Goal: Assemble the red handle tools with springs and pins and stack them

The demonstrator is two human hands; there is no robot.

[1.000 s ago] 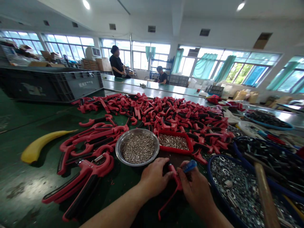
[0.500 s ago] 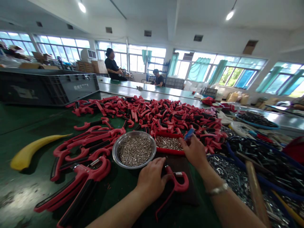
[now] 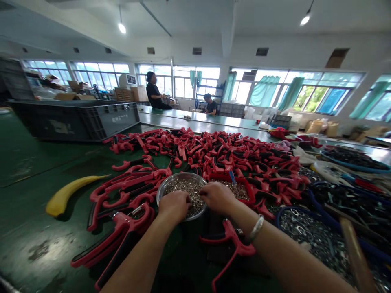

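My left hand (image 3: 174,205) dips into a round steel bowl (image 3: 166,188) of small metal pieces, its fingers curled down among them. Beside it, my right hand (image 3: 217,197) is closed at the gap between the bowl and a red tray (image 3: 249,188) of similar pieces. A thin blue tool (image 3: 232,178) sticks up from behind its fingers. A red and black handle part (image 3: 232,241) lies free on the green table under my right forearm. A bracelet (image 3: 255,228) is on that wrist.
A big heap of red and black handles (image 3: 214,152) fills the table behind the bowl, with assembled ones (image 3: 122,228) at left. A yellow curved piece (image 3: 69,194), a grey crate (image 3: 76,120), a blue basin of washers (image 3: 305,232) and a wooden handle (image 3: 351,252) surround them. Two people (image 3: 154,95) work far back.
My left hand let go of the red handle part and went forward into the steel bowl. My right hand came back left from the red tray toward the bowl. The camera shifted slightly.
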